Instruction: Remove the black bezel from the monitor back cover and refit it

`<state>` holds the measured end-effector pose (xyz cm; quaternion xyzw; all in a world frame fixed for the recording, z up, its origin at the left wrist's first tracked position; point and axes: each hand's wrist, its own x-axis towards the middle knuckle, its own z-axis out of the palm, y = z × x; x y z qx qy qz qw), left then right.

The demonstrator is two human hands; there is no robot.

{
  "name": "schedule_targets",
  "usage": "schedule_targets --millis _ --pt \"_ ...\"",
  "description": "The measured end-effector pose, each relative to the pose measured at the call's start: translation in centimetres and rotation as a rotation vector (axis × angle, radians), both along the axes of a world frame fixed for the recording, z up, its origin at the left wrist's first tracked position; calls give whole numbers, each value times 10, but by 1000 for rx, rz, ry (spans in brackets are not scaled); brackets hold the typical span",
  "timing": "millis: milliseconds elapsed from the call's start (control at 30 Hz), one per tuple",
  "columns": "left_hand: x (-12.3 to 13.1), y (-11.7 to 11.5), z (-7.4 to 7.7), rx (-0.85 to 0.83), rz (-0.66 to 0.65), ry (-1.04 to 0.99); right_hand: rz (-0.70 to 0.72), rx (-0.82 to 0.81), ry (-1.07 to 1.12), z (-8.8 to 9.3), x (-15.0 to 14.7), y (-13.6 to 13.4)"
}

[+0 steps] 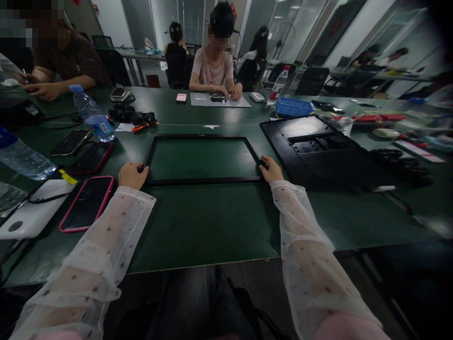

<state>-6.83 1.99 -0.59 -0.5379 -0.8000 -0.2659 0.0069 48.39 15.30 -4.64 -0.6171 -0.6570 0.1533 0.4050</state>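
Observation:
A thin black rectangular frame point(203, 181), like a monitor bezel, lies in front of me at the green table point(208, 222), and the tabletop shows through its opening. My left hand point(133, 175) is closed on its left side near the front corner. On the opposite side, my right hand point(272, 169) grips the frame near its front right corner. Whether the frame touches the table or is slightly raised, I cannot tell. Close to my right hand, a large black panel point(318, 163), like a monitor's back cover, rests on the table.
Left of me are a pink-cased phone point(87, 203), a white device point(33, 212), dark phones point(71, 142) and a water bottle point(92, 115). A blue tray point(293, 107) stands behind the black panel. Across the table, a person point(214, 66) handles small parts on a grey mat point(237, 103).

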Motion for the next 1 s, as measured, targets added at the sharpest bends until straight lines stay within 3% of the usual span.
schedule_targets --millis 133,300,367,500,700,833,967,1000 --pt "7 -3 4 88 -114 -22 -19 17 -3 3 -1 -3" --pt "26 -14 11 7 -509 -35 -50 46 31 8 -3 -8" --pt "33 -18 14 -58 -593 -24 -75 75 53 10 -5 -10" --pt "38 -19 17 -116 -576 -49 -110 105 111 13 -9 -14" --pt "34 -13 16 -51 -439 -148 -186 101 167 25 -10 -15" --pt "34 -13 17 -29 -357 -209 -411 230 80 46 3 -31" --pt "34 -13 17 81 -318 -282 -976 368 108 66 29 -71" --pt "33 -13 17 107 -306 -303 -1026 401 119 71 35 -82"
